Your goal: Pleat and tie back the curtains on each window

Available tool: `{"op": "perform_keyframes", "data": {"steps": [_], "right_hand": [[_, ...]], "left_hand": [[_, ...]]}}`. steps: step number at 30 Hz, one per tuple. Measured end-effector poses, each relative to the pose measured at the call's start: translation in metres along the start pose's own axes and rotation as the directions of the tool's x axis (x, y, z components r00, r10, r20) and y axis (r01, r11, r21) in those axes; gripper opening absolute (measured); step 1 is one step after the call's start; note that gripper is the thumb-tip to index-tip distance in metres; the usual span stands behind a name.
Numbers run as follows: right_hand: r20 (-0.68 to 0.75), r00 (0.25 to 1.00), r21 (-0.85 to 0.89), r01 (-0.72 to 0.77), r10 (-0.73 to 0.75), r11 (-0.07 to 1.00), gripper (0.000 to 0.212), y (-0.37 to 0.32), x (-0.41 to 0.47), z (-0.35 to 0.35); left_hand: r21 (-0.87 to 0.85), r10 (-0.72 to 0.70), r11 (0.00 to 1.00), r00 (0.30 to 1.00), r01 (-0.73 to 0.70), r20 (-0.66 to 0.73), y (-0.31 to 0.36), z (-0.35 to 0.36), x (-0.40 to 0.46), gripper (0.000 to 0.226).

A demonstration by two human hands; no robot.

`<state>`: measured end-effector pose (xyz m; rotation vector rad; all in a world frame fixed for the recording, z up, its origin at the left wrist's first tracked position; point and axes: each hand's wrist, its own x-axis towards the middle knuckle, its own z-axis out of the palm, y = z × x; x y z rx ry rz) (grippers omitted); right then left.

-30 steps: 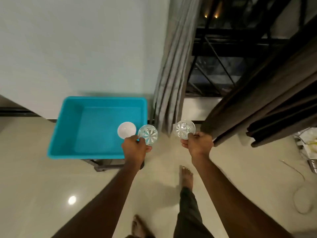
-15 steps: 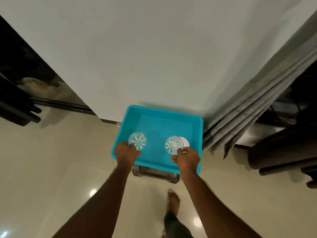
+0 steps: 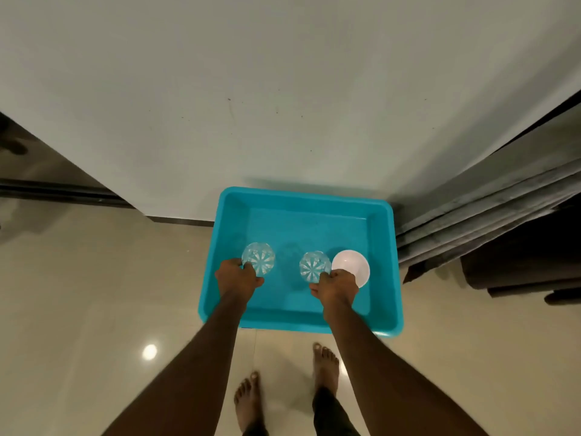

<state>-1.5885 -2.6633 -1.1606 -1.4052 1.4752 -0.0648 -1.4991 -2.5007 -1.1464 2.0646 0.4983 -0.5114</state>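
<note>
My left hand point(image 3: 238, 277) grips a clear cut-glass tumbler point(image 3: 259, 259) over the left part of a turquoise plastic tub point(image 3: 301, 199). My right hand point(image 3: 337, 286) grips a second clear tumbler point(image 3: 314, 267) over the tub's middle. A white bowl point(image 3: 351, 269) sits in the tub just right of my right hand. Grey pleated curtain folds point(image 3: 490, 202) hang at the right, beside the tub, with a darker brown curtain point(image 3: 518, 262) further right.
A plain white wall point(image 3: 283, 89) rises behind the tub. Glossy beige floor tiles point(image 3: 94, 294) surround it. My bare feet point(image 3: 325, 363) stand just in front of the tub. A dark doorway or track point(image 3: 47, 184) lies at the left.
The view swung left from the window to the tub. Both hands carried the tumblers from beside the curtains to above the tub and lowered them toward its floor.
</note>
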Motion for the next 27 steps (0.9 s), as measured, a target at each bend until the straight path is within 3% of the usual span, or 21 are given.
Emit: {"op": "perform_keyframes", "data": {"steps": [5,18,27], "right_hand": [[-0.038,0.998,0.091,-0.048,0.051,0.995,0.021,0.009,0.009,0.028],[-0.087,0.991,0.128,-0.086,0.098,0.988,0.024,0.025,0.023,0.048],[-0.037,0.996,0.149,-0.074,0.081,0.986,0.019,0.032,0.028,0.05]], "left_hand": [[0.003,-0.002,1.0,0.998,0.002,0.063,-0.017,0.011,0.031,0.024],[0.017,-0.013,1.0,0.99,0.011,0.138,-0.037,0.024,0.062,0.03],[-0.021,-0.015,1.0,0.989,0.019,0.15,-0.037,0.026,0.059,0.041]]}}
